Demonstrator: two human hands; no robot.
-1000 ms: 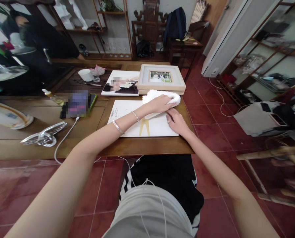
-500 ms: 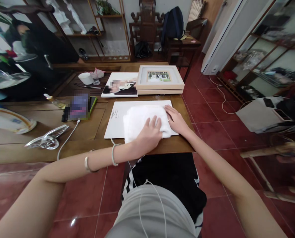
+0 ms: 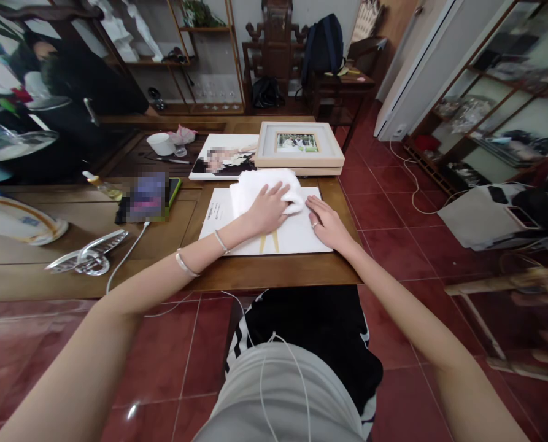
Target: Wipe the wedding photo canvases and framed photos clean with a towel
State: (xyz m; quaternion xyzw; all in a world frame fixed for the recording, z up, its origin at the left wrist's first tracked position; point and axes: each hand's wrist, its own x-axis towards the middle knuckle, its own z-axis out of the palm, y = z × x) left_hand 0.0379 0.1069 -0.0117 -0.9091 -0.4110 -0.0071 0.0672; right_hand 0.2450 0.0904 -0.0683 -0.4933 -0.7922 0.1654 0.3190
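My left hand (image 3: 268, 210) presses down on a folded white towel (image 3: 255, 184) and grips it, with a fold bunched up by the fingers. Under the towel lies a flat white board (image 3: 304, 238) with small dark print near its left edge and two yellowish strips near the front. My right hand (image 3: 328, 224) rests on the board's right side, its fingers stretched out and a ring on one of them. The towel's far edge comes close to the stacked frames. The towel and my left hand cover part of the board.
Light wooden picture frames (image 3: 264, 161) are stacked behind the board, beside a photo panel (image 3: 225, 161). To the left are a phone (image 3: 147, 196) with a white cable, a clear hair claw (image 3: 89, 253), a dropper bottle (image 3: 102, 187) and a white cup (image 3: 160, 144).
My left hand has slid the towel away from me across the board, baring the board's front part and the yellowish strips. My right hand stays about where it was.
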